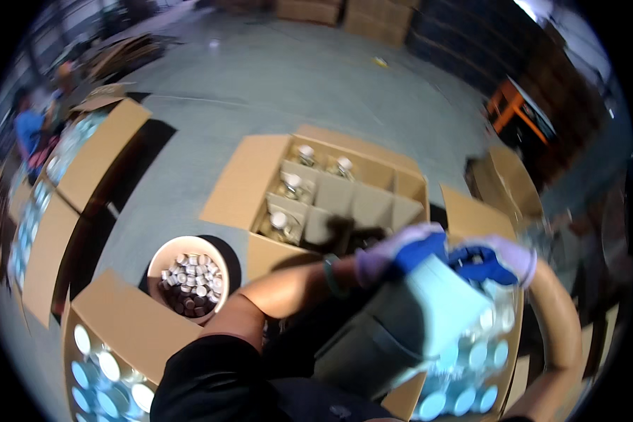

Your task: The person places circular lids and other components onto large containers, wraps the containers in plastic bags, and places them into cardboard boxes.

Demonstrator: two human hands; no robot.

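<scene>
My left hand (415, 254), in a lavender glove with a blue palm, is in front of my lap at the right of the divided carton (228, 193). Beside it is my right hand (492, 261), gloved alike. The fingers of both curl toward each other and nearly meet, closed round something small that blur and the gloves hide. Under the right hand stands an open box (515, 352) of clear glass bottles (475, 354). In the divided carton, several glass bottles with white caps (280, 220) stand upright in cardboard cells. My bent leg in grey cloth (373, 344) lies below the hands.
A round pale bucket (163, 253) holds many small caps (193, 281). Another open carton (130, 316) of glassware stands at lower left. Long cartons of bottles (95, 169) line the left, with a person in blue (29, 130) beyond. An orange-framed unit (517, 112) stands far right.
</scene>
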